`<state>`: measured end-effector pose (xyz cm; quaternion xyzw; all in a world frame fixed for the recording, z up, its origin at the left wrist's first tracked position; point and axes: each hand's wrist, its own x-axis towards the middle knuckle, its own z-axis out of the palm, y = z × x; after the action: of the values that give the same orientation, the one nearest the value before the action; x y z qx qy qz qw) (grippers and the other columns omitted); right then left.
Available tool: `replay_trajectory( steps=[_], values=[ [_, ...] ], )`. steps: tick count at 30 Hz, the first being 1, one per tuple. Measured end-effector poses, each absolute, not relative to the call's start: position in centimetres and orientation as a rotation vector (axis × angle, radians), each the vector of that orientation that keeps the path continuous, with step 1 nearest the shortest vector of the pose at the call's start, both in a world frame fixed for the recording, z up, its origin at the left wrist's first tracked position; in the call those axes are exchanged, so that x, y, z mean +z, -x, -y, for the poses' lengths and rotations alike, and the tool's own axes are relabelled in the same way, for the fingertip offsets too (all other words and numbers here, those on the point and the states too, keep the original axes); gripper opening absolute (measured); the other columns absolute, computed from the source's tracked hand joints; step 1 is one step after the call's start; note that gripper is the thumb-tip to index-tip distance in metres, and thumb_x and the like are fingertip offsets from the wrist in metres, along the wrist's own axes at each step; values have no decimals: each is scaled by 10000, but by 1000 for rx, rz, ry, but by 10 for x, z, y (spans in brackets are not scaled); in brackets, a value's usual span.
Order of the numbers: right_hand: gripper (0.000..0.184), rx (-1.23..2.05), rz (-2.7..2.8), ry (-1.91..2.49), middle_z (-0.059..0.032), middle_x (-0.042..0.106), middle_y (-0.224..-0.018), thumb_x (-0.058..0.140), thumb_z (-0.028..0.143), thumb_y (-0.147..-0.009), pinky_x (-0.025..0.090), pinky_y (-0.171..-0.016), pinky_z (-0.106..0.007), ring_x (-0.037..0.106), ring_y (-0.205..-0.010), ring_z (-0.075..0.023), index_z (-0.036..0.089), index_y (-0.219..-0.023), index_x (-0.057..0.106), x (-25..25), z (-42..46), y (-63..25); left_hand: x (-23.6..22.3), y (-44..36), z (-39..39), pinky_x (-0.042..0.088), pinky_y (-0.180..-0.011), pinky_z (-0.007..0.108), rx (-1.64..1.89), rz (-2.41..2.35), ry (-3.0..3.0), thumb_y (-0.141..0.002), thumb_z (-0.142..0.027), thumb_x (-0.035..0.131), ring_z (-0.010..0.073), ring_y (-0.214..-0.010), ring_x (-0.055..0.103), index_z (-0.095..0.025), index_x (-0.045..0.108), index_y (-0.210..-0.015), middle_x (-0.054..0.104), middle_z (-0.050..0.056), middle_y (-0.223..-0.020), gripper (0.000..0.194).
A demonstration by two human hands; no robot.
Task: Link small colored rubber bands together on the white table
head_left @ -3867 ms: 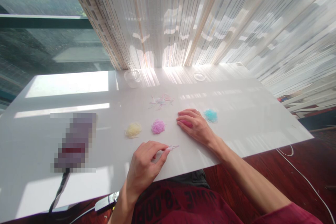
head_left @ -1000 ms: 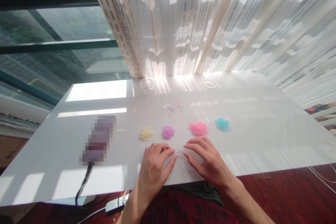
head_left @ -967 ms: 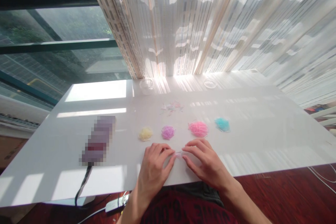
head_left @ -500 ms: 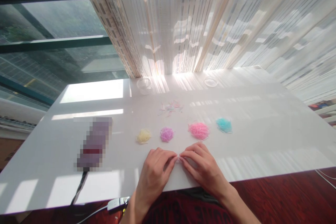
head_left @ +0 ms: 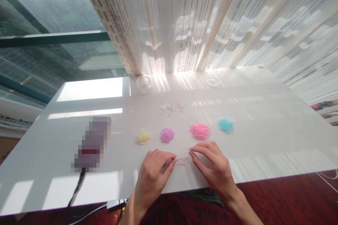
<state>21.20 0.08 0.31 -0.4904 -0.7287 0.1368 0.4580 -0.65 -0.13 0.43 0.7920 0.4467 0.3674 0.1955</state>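
Near the table's front edge, my left hand (head_left: 156, 168) is closed in a pinch on the left end of a few thin pinkish-purple strands (head_left: 181, 164). Across from it my right hand (head_left: 213, 160) also pinches, its thumb and forefinger together just beyond the strands' right end. What sits between those fingertips is too small to make out. Beyond the hands lie a yellow pile (head_left: 143, 136), a purple pile (head_left: 167, 135), a larger pink pile (head_left: 200, 131) and a blue pile (head_left: 226, 126) of similar thin strands.
Farther back, loose mixed-colour strands (head_left: 172, 107) are scattered on the white table (head_left: 253, 140). Two clear round containers or lids, a left one (head_left: 144, 83) and a right one (head_left: 213, 81), stand by the curtain (head_left: 169, 24). A pixelated purplish object (head_left: 92, 144) with a dark cord lies at left.
My right hand left the pink pile and came to the strands by my left hand. The fingertips of both hands met over the strands, then drew apart, my right hand moving slightly right.
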Motion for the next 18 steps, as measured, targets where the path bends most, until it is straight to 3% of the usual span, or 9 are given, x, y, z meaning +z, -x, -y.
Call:
replay_trajectory(
  steps=[7, 12, 18],
  values=[
    [81, 108, 1687, 1416, -51, 722, -962, 693, 226, -975, 566, -822, -383, 654, -909, -224, 233, -1048, 725, 14, -26, -240, 5, 6, 1, 435, -747, 310, 1045, -1240, -2206, -982, -102, 662, 168, -780, 633, -216, 658, -1051, 744, -3, -910, 133],
    [161, 21, 1772, 1488, -79, 720, -1016, 656, 335, -998, 566, -850, -415, 668, -965, -257, 218, -1079, 729, 7, -30, -254, 5, 7, 2, 444, -730, 306, 1090, -1259, -2203, -981, -108, 665, 156, -737, 617, -212, 665, -1040, 740, -2, -895, 120],
    [86, 52, 1695, 1504, -65, 707, -986, 656, 267, -1001, 560, -820, -368, 675, -943, -231, 227, -1045, 719, 5, 1, -249, 4, 7, 3, 492, -724, 285, 1160, -1275, -2087, -977, -153, 696, 133, -697, 642, -233, 691, -1061, 733, -23, -837, 116]
  ],
)
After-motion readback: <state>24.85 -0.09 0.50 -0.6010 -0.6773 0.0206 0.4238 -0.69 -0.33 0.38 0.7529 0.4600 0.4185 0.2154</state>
